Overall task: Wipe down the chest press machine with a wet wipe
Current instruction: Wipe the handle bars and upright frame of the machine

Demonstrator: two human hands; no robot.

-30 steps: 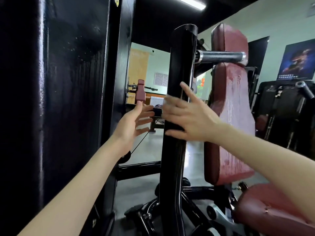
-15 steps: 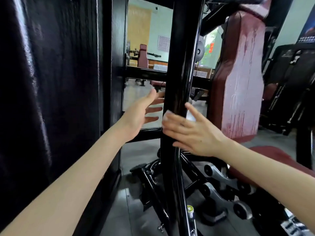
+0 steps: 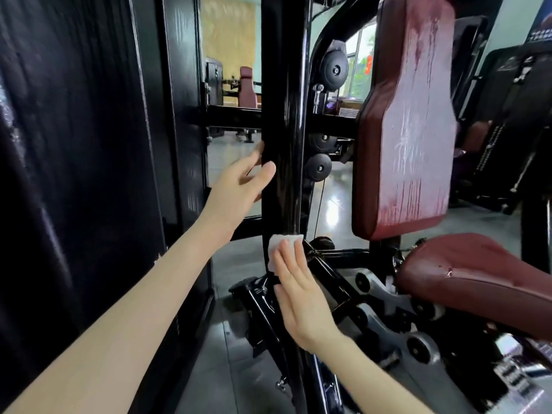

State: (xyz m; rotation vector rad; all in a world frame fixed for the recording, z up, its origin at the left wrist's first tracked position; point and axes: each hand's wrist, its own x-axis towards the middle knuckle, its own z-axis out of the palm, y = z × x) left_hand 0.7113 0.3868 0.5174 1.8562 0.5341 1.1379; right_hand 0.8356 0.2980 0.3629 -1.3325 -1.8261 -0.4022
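A glossy black upright post (image 3: 285, 115) of the chest press machine stands in the middle. My right hand (image 3: 301, 297) lies flat against its lower part and presses a white wet wipe (image 3: 279, 249) onto it; the wipe sticks out above my fingertips. My left hand (image 3: 239, 186) is higher up at the post's left side, fingers spread, fingertips touching the post, holding nothing. The dark red back pad (image 3: 409, 121), streaked with wet marks, and the dark red seat (image 3: 478, 270) are to the right.
A tall black weight-stack shroud (image 3: 74, 174) fills the left side close to my left arm. Black pulleys (image 3: 334, 70) and a cable sit behind the post. Black frame bars and silver linkage (image 3: 388, 309) crowd the floor below the seat. Other gym machines stand at the far right.
My right hand has slid the wipe down the post, from chest height to its lower part. My view has tilted down. My left hand stays beside the post.
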